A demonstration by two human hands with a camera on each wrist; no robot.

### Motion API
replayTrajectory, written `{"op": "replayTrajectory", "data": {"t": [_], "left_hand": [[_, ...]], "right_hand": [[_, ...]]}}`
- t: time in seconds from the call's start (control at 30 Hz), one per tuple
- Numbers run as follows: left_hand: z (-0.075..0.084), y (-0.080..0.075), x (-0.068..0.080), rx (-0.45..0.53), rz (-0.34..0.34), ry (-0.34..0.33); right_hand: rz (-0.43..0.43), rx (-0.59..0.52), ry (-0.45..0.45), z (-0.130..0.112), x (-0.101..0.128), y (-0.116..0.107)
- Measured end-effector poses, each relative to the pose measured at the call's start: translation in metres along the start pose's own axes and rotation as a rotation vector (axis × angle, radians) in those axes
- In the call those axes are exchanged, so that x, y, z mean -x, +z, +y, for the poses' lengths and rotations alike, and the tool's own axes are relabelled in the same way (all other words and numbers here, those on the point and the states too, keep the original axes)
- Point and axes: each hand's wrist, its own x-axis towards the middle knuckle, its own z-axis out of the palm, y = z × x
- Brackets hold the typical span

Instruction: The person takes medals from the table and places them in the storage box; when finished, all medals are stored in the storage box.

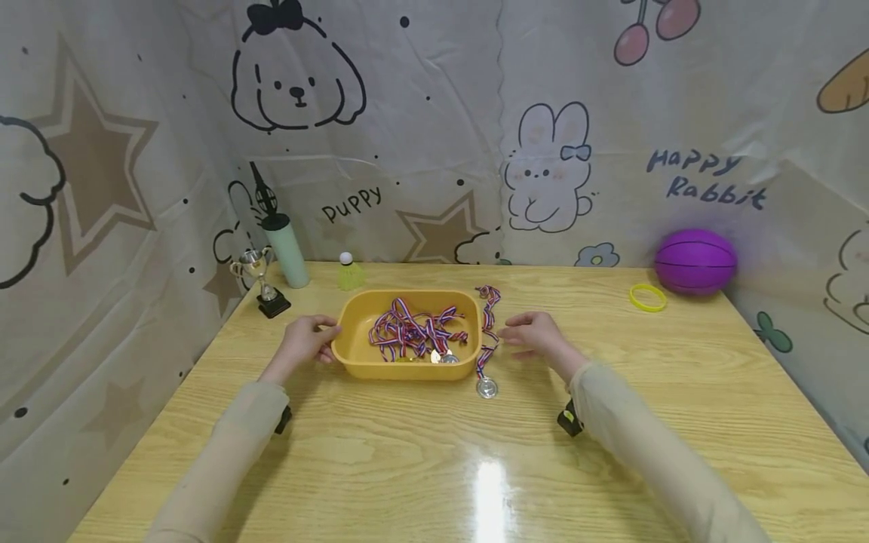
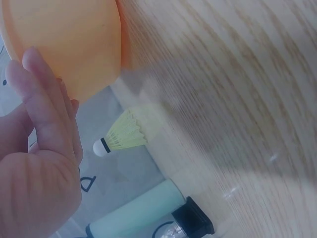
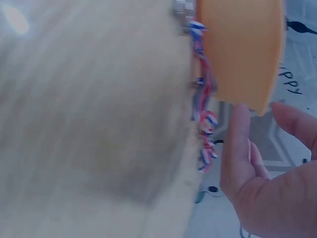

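Observation:
A yellow-orange tub (image 1: pixel 407 371) stands mid-table and holds several medals (image 1: pixel 414 335) on red, white and blue ribbons. My left hand (image 1: pixel 308 339) is at the tub's left end with its fingers (image 2: pixel 42 94) straight beside the tub wall (image 2: pixel 69 44). One more medal (image 1: pixel 486 388) lies on the table outside the tub's right end, its ribbon (image 1: pixel 489 313) trailing back. My right hand (image 1: pixel 536 335) hovers just right of that ribbon (image 3: pixel 203 99) with relaxed, spread fingers (image 3: pixel 237 148), holding nothing. The tub's end wall (image 3: pixel 242 49) is just beyond them.
Behind the tub stand a yellow shuttlecock (image 1: pixel 349 273), a pale green cylinder (image 1: pixel 288 253) and a small trophy (image 1: pixel 261 283). A yellow ring (image 1: pixel 648 297) and a purple ball (image 1: pixel 695 261) sit at the far right. Printed cloth walls enclose the wooden table (image 1: pixel 434 467).

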Motion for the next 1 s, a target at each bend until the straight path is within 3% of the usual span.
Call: {"op": "replayTrajectory", "data": {"t": [0.33, 0.63, 1.0], "left_hand": [[-0.001, 0.001, 0.0, -0.018, 0.011, -0.009], [-0.003, 0.001, -0.002, -0.02, 0.014, -0.011], [-0.001, 0.001, -0.001, -0.018, 0.011, -0.014]], "right_hand": [[-0.034, 0.073, 0.079, 0.02, -0.002, 0.016], [0.043, 0.155, 0.12, 0.019, -0.009, 0.027], [0.091, 0.219, 0.108, 0.019, -0.018, 0.028]]}}
